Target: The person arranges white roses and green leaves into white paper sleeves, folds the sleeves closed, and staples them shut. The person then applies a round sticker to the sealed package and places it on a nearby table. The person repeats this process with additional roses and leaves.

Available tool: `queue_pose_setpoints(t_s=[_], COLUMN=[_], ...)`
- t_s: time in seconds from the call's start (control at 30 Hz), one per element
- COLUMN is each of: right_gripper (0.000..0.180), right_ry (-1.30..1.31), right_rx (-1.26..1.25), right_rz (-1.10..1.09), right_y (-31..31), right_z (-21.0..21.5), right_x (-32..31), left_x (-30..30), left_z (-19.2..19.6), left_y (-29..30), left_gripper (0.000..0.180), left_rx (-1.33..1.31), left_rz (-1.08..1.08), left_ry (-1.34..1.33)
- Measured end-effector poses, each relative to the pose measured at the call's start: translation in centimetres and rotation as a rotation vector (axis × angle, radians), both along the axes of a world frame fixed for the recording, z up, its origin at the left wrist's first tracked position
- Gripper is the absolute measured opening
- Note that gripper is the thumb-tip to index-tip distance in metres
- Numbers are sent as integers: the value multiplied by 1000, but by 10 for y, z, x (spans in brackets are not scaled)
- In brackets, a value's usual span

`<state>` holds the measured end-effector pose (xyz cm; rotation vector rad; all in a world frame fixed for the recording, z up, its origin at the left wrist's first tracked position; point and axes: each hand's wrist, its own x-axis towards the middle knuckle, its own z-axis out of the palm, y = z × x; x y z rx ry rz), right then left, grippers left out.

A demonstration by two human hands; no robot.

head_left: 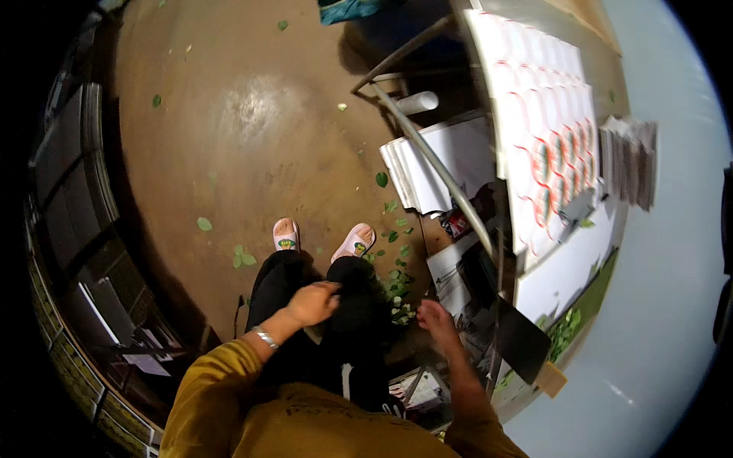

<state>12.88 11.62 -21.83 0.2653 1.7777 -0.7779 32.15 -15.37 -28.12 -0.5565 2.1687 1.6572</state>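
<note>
My left hand [311,303] hangs over my dark trousers, a silver bracelet [265,337] at its wrist. Its fingers point to the right and are smeared by motion, so whether they close on anything cannot be made out. To the right, my right hand [437,319] is held beside the table's near side, close to loose papers [452,276] and a black panel [522,340]. Blur hides how its fingers are set. Below my hands, my feet in pink sandals [353,243] stand on the brown floor [252,168].
At the right, a table carries white sheets with red printed circles [546,130] and a stack of cards [630,162]. A metal leg [435,164] slants beside a white sheet stack [450,160]. Green leaves [397,286] litter the floor. Dark stacked boards [72,168] line the left.
</note>
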Motion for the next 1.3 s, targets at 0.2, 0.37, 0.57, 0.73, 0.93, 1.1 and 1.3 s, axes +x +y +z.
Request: queue_pose_setpoints(t_s=[0.2,0.37,0.57,0.73,0.93,1.1,1.3], right_gripper=[61,79,56,47,50,45,48], right_ry=[-103,-13,160,187,131,102,170], right_rx=[146,159,69,50,20,-8,25], right_rz=[-104,-400,-795,-872,-997,-965,-955], right_y=[-42,-15,-32,-40,-48,-35,-29], right_z=[-152,-250,-305,-323,-325,-324,-308], right_x=[-71,-136,-202,-203,-207,-210,-206], left_x=[39,-61,-261,-359,-368,-365,-359], left_z=[-102,-203,-275,-295,-299,-295,-286], left_y=[-24,-30,-41,-32,-21,-13,-16], left_gripper=[25,21,37,40,33,27,22], left_rx=[-61,-42,-85,-178,-136,-130,-102], left_rz=[201,303,571,682,623,670,623], left_ry=[-248,-82,433,358,262,266,276])
